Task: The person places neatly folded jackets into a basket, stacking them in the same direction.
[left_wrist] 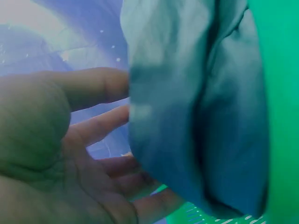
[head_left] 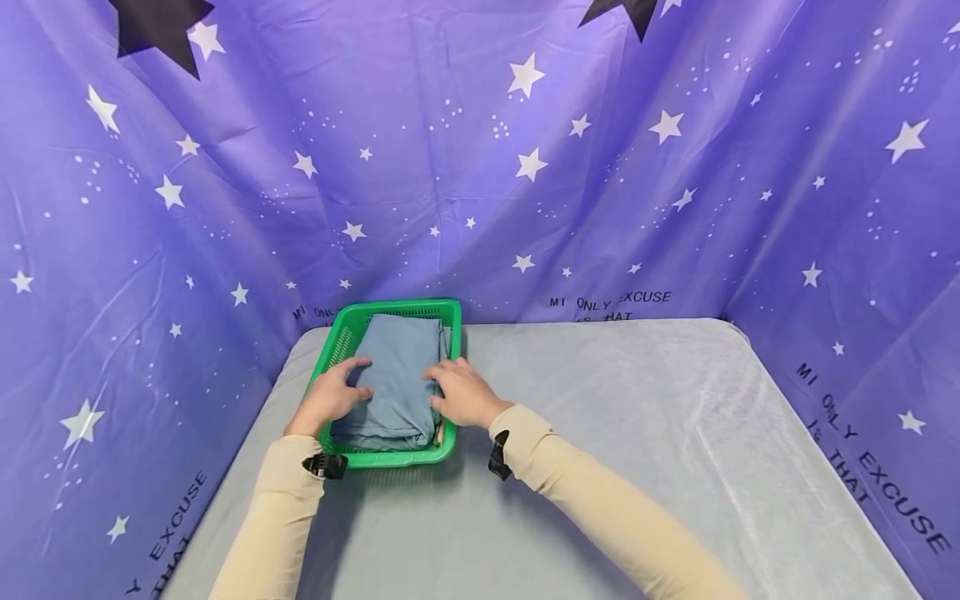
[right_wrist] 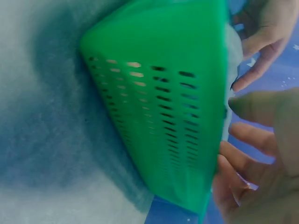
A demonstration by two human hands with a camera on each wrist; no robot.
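A folded grey-blue garment [head_left: 397, 367] lies in a green plastic basket [head_left: 393, 458] with slotted walls; its exact kind cannot be told. On the garment's left side rests my left hand [head_left: 330, 398], thumb and fingers spread. In the left wrist view that hand [left_wrist: 79, 149] has its fingertips against the folded cloth [left_wrist: 163, 102], some of them hidden by it. Over the basket's right rim, my right hand [head_left: 467, 394] reaches to the garment's right edge with loosely bent fingers. The right wrist view shows these fingers [right_wrist: 238, 156] beside the rim, not gripping it.
The basket stands at the back left of a table [head_left: 615, 450] covered in grey cloth. A purple curtain [head_left: 465, 167] with white stars hangs behind and on both sides. Something small and light brown [head_left: 439, 434] shows in the basket's front right corner.
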